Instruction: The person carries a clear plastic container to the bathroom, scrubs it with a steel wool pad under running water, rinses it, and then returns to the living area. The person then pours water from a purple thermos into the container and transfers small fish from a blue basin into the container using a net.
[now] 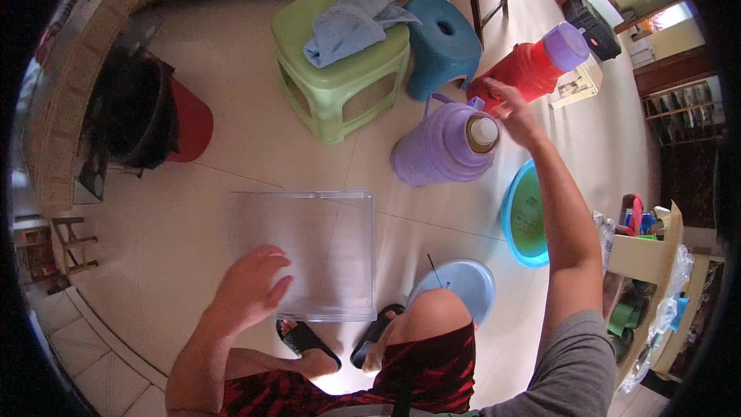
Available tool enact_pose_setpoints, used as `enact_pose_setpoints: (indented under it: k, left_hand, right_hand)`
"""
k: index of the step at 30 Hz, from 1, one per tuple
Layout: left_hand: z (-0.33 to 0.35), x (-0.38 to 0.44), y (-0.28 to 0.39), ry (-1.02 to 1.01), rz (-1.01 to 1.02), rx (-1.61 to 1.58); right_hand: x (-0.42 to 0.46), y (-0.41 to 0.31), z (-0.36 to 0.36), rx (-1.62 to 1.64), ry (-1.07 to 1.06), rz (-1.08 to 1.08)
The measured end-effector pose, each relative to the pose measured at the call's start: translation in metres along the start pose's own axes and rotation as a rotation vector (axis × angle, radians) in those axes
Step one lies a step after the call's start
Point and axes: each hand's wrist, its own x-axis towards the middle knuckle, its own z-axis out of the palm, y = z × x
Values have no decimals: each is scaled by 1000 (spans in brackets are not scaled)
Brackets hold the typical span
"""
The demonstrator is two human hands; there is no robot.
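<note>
My right hand (513, 111) reaches out beside a red thermos flask (524, 69) with a purple cap; its fingers are apart and overlap the flask's lower part, and whether they touch it I cannot tell. Just left of that hand stands a purple thermos flask (443, 142) with a white stopper and a raised handle. My left hand (260, 284) is empty, fingers spread and slightly curled, over the near left part of a clear plastic box (324, 243) on the floor. Contact with the box is unclear.
A green stool (327, 87) bears a blue-grey cloth (353, 26), beside a blue stool (448, 43). Two basins, one turquoise with greenish liquid (527, 214) and one pale blue (477, 284), lie to the right. A red bin (194, 121) stands left, a cluttered shelf (639, 258) right.
</note>
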Motion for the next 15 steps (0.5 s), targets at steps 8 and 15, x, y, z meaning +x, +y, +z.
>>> enact_pose_setpoints:
  k: [8, 15]
  left_hand:
    - [38, 117, 96, 229, 285, -333]
    - [51, 183, 169, 459, 313, -218]
  right_hand:
    - [-4, 3, 2, -379, -202, -217]
    - [-73, -23, 26, -259, -214, -143]
